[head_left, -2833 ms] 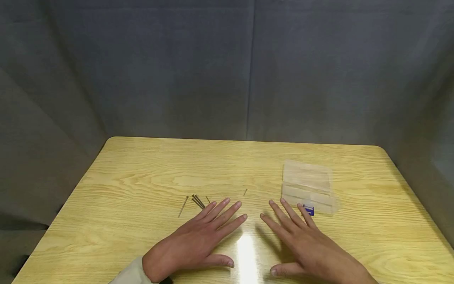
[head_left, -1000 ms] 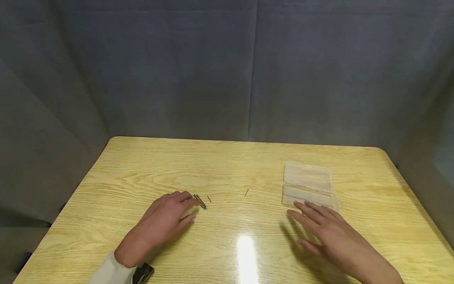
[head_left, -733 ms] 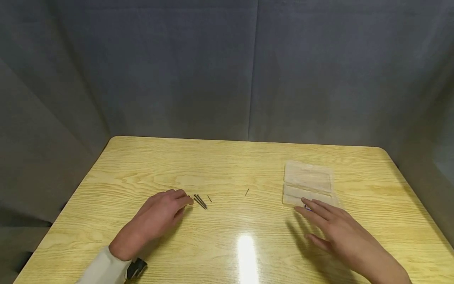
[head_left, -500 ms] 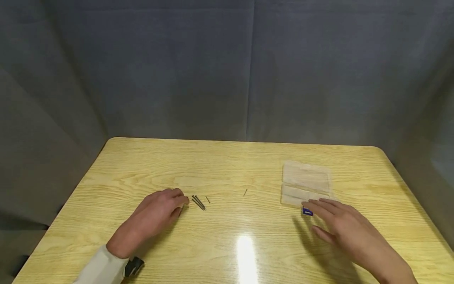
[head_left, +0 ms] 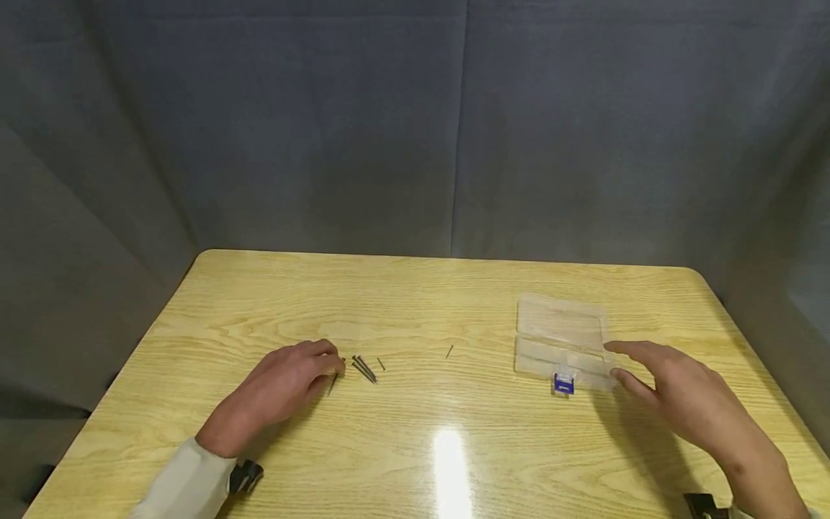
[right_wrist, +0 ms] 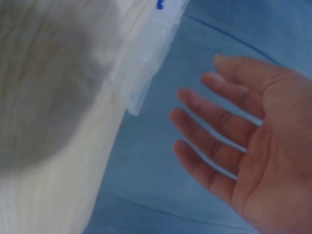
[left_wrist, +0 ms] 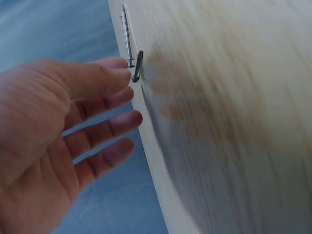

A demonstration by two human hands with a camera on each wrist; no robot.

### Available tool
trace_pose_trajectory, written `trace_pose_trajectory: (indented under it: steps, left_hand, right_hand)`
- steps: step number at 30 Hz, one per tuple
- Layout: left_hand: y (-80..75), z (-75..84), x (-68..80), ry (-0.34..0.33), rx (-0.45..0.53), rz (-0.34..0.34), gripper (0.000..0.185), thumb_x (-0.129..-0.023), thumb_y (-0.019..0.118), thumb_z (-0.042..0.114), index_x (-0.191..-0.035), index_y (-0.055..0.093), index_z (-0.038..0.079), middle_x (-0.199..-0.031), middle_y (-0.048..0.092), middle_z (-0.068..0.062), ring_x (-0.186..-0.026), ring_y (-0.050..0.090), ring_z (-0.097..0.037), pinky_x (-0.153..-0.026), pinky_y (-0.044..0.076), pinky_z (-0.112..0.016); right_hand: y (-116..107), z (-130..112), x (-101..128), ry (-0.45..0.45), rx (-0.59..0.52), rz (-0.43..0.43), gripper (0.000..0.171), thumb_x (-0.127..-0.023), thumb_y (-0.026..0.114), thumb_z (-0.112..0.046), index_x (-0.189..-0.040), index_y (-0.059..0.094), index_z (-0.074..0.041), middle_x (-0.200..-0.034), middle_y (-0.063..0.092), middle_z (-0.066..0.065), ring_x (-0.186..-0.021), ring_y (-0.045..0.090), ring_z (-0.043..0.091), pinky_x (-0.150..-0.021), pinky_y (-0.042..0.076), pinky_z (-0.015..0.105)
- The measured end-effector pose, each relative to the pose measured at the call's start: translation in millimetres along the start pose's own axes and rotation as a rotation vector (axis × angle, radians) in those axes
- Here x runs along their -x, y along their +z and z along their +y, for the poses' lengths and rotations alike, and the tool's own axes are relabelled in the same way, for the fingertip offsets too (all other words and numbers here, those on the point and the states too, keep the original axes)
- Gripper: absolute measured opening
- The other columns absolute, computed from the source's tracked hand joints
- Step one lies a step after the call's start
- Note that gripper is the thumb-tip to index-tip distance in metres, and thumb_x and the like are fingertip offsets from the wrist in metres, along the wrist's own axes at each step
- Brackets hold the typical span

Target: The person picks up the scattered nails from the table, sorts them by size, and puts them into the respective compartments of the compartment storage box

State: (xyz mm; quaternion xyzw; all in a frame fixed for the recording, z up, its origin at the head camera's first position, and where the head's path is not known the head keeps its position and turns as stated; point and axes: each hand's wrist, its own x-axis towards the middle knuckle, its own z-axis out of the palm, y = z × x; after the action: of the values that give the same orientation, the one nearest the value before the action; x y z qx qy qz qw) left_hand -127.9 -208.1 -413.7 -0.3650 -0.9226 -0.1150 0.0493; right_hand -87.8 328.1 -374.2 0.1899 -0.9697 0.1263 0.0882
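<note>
Left hand (head_left: pixel 285 383) loose by nail (left_wrist: pixel 138 67), right hand (head_left: pixel 691 395) relaxed beside box (head_left: pixel 563 326), gap visible only in right wrist view

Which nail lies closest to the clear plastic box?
The small nail lying by itself; the other nails all lie near the left hand.

Fingers of the left hand (head_left: pixel 279 386) cover part of one nail (head_left: pixel 333 384), and from here I can't tell whether they pinch it or merely touch it. The pale mark on the blue latch (head_left: pixel 570 380) is too small to make out. In the right wrist view the clear case (head_left: pixel 560 328) is blurred and cut off at the top. The left sleeve (head_left: pixel 188 479) runs out past the head view's bottom edge.
</note>
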Motion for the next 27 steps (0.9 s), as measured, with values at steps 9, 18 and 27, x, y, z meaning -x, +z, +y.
trace_pose_trajectory:
  steps: [9,18,27]
  left_hand:
    - [2.5,-9.0,-3.2,0.017,0.116,-0.045,0.026,-0.094,0.074,0.0,-0.109,0.075,0.021,-0.11,0.062,0.005,-0.092,0.062,-0.011,-0.071,0.052,-0.034]
    - [2.7,-15.5,-5.9,0.035,0.08,-0.042,0.025,-0.092,0.078,0.005,-0.111,0.076,0.02,-0.122,0.061,-0.001,-0.102,0.063,-0.015,-0.077,0.054,-0.036]
    - [2.0,-18.1,-7.6,0.028,0.082,-0.087,0.02,-0.092,0.078,0.008,-0.109,0.075,0.018,-0.123,0.066,0.002,-0.11,0.063,-0.017,-0.088,0.053,-0.038]
  right_hand:
    - [5.7,18.1,0.4,0.186,-0.045,-0.131,0.042,-0.1,0.07,-0.03,-0.134,0.063,-0.005,-0.11,0.069,0.029,-0.094,0.069,0.046,-0.057,0.051,0.057]
    - [8.4,23.9,0.2,0.196,-0.079,-0.125,0.043,-0.1,0.071,-0.029,-0.135,0.062,-0.007,-0.114,0.069,0.028,-0.097,0.069,0.045,-0.056,0.051,0.054]
    - [9.6,23.2,-3.2,0.209,-0.07,-0.155,0.043,-0.1,0.07,-0.03,-0.134,0.063,-0.005,-0.113,0.069,0.029,-0.096,0.069,0.045,-0.054,0.051,0.052]
